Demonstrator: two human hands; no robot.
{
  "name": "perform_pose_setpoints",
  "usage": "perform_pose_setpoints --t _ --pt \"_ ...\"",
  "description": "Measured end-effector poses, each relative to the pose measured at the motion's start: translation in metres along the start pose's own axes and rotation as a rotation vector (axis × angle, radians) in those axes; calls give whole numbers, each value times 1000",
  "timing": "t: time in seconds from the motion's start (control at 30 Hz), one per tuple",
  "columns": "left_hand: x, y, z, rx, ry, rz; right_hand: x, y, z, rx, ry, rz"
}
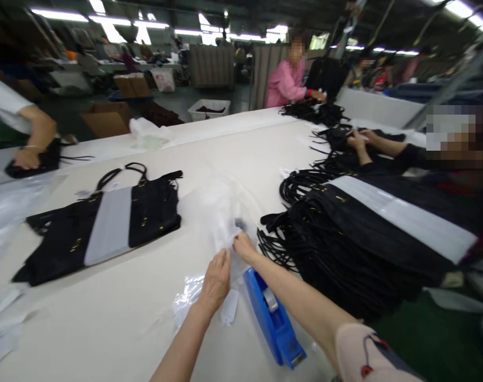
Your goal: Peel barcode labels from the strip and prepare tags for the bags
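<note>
A thin, whitish see-through sheet (209, 204), perhaps plastic or tissue, is gathered at the middle of the table. My left hand (217, 276) pinches its near edge with fingers closed. Close beside it, my right hand (243, 246) is also closed on the sheet, near a small dark patch I cannot make out. Under my right forearm stands a blue tape dispenser (271, 321) with a roll of clear tape. A white tag (230, 306) and crinkled clear plastic bags (188, 297) lie near my left wrist. To the left a black handbag (152, 212) lies flat, wrapped with a grey-white band.
Black bags with straps (337, 233) are piled at the right. Clear plastic (10, 212) covers the table's left side. Co-workers' hands work at the far left, the right and the back. A crumpled white bag (148, 131) sits by the far edge.
</note>
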State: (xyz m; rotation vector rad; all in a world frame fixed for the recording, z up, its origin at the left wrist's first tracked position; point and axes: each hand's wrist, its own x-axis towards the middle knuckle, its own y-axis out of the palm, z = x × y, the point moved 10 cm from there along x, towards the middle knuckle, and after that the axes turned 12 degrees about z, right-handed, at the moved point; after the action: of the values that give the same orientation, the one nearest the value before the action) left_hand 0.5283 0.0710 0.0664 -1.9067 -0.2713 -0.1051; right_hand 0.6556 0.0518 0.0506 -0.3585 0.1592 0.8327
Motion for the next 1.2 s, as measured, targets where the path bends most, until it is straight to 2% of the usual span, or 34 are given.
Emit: perform_pose_setpoints --t 0.07,0.13,0.2,0.27,0.33,0.37,0.4,0.47,0.5,0.57,0.6,0.63,0.7,0.77,0.83,0.9,1.03,1.1,1.2 --pt "3 -1 -3 61 17 -19 5 1 7 -60 -16 40" --pt "8 -7 -8 126 24 -35 -5 -2 16 -112 -33 103" --pt "13 -21 -19 166 22 -87 -38 -15 29 -143 -77 164" --pt "23 -40 -38 135 40 -159 -92 -48 46 -153 -184 146" --pt "38 -54 -66 31 84 -207 -165 -116 70 -206 -432 -148" --pt "48 -58 -82 -30 113 -217 -205 -159 72 -215 -502 -361" --pt "59 -60 -101 -86 145 -217 -243 -201 62 -217 -497 -588" --pt "82 -58 -144 -174 222 -202 -311 -280 19 -117 -378 -1039" --pt "94 -54 -168 -209 267 -186 -336 -311 -10 -4 -326 -1185" --pt "115 -45 -217 -275 360 -134 -367 -356 -70 222 -205 -1395" --pt "125 -39 -242 -301 407 -95 -371 -371 -101 373 -131 -1429" --pt "134 -33 -268 -315 452 -51 -369 -382 -127 514 -60 -1423" --pt "148 -19 -315 -300 530 58 -356 -394 -163 714 46 -1356" --pt "154 -1 -355 -248 594 184 -343 -400 -179 797 99 -1300" --pt "154 20 -380 -191 627 309 -333 -402 -187 849 130 -1279" --pt "150 42 -387 -147 622 406 -327 -400 -195 895 160 -1278" --pt "145 72 -367 -125 558 478 -322 -400 -213 983 241 -1241" --pt "145 78 -358 -140 549 494 -319 -402 -219 1033 289 -1189" --pt "147 77 -354 -171 539 531 -315 -404 -220 1107 357 -1100"
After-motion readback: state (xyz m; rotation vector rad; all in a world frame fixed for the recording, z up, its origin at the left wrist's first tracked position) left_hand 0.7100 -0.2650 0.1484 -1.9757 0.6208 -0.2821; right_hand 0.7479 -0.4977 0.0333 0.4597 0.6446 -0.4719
